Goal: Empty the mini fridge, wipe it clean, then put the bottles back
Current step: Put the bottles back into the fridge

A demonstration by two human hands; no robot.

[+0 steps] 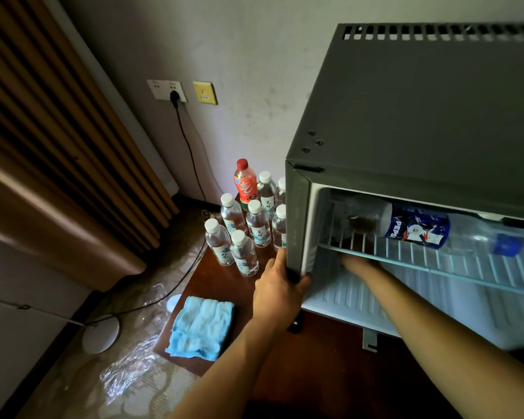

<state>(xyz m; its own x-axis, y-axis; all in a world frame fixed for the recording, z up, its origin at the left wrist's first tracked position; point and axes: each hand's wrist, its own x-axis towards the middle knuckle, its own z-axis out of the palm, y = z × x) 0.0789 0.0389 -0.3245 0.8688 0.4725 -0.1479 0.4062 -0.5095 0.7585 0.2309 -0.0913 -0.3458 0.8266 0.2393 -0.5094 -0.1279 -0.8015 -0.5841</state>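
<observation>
- The left hand (280, 290) grasped the front left corner of the fridge (406, 116), fingers curled round its edge.
- The right hand (356, 263) reached into the lower compartment, under the wire shelf (421, 255); the shelf and shadow hid the fingers, so whether it gripped anything could not be told.
- Above the right hand, a Pepsi bottle (418, 226) lay on its side on the shelf, blue cap pointing right.
- Beyond the left hand, water bottles (241, 234) stood upright in a cluster on the worktop (224, 285), close beside the fridge's left wall, with a red-capped bottle (245, 181) at the back.
- Just left of and nearer than the left hand, a blue cloth (200, 328) lay folded on the worktop's corner.
- Farther left, a black cable (188, 146) ran from a wall socket (167, 90) down to the floor, where clear plastic wrap (133, 367) lay near a white disc (100, 334).
</observation>
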